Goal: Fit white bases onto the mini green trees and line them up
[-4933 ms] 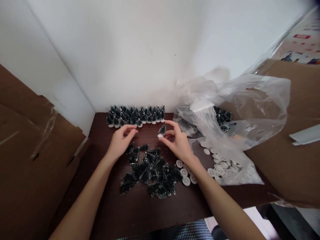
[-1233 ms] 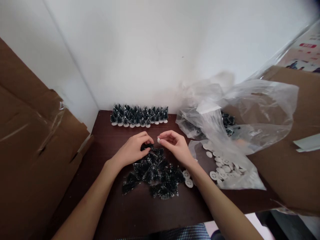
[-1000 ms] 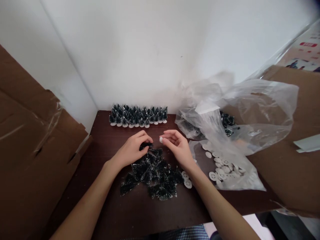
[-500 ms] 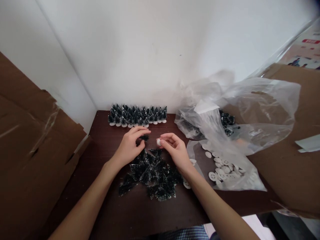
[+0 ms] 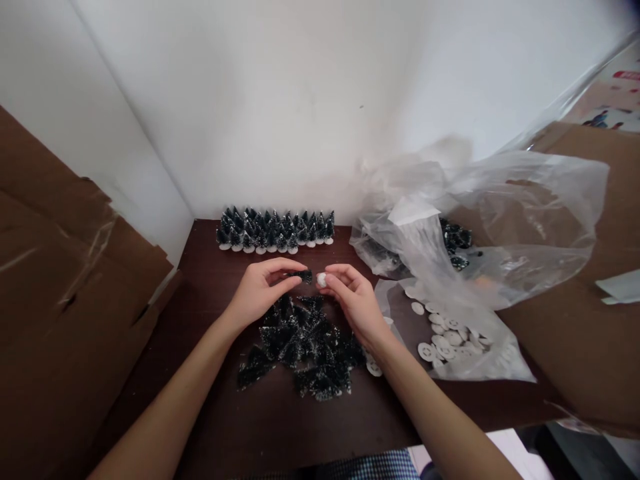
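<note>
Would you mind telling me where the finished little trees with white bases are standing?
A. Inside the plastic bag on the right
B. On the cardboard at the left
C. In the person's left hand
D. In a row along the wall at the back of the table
D: the standing trees form a row against the wall at the far edge of the table.

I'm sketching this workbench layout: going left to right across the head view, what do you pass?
Cardboard → left hand → small tree → white base → right hand → plastic bag.
</note>
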A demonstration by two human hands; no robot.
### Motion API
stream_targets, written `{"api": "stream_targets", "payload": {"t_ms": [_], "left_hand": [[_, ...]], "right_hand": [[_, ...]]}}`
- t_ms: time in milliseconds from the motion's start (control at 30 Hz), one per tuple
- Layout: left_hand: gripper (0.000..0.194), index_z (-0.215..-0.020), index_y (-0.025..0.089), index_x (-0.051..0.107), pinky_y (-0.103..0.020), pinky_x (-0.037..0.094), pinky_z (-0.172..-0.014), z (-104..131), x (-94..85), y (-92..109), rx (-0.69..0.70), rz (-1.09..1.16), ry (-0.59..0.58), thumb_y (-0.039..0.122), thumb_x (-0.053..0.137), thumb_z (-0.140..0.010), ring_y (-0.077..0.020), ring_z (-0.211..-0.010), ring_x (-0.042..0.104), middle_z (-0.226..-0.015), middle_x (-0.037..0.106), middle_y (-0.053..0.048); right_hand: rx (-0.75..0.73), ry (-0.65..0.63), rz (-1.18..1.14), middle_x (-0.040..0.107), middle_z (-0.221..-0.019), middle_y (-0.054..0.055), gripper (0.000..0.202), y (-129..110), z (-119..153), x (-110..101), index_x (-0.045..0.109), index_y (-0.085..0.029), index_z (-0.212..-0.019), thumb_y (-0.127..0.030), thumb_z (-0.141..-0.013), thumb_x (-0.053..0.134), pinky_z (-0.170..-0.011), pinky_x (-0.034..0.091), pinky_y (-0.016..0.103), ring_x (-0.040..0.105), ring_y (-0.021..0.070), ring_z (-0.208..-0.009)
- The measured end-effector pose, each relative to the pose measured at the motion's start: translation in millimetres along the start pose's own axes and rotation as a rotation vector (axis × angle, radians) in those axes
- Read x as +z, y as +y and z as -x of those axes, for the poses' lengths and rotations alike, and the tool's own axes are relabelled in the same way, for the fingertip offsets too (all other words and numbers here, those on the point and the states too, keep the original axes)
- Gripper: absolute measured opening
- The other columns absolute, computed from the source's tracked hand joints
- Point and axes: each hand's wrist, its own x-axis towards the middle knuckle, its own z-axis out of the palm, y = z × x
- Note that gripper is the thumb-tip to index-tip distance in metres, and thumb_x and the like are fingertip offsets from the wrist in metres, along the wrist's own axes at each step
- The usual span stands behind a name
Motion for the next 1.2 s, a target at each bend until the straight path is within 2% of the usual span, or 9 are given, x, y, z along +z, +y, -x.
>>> {"api": "stream_targets", "payload": {"t_ms": [567,1200], "left_hand": [[0.016,-0.092,0.017,0.077,-0.039,0.057,-0.092,0.9,0.9,4.9,0.045,0.028,0.025,0.024,0.075,-0.078,-0.0234,-0.099,0.07,-0.102,0.076,-0.008],[0.016,-0.093,0.018,0.077,-0.039,0.057,-0.092,0.7,0.5,3.9,0.056,-0.001,-0.008,0.023,0.073,-0.079,-0.0234,-0.099,0.07,-0.103,0.076,-0.008]], "right_hand": [[0.008,-0.013,0.026,0.068,-0.084,-0.001,0.028,-0.9,1.2,-0.8,0.066,-0.021,-0.09,-0.034,-0.07,0.082,-0.08,0.051,0.03,0.063,0.0137,-0.078],[-0.014,-0.032,0.058,0.068,-0.086,0.0,0.026,-0.9,0.2,-2.8,0.066,-0.022,-0.091,-0.035,-0.073,0.08,-0.081,0.051,0.03,0.064,0.0142,-0.081]]}}
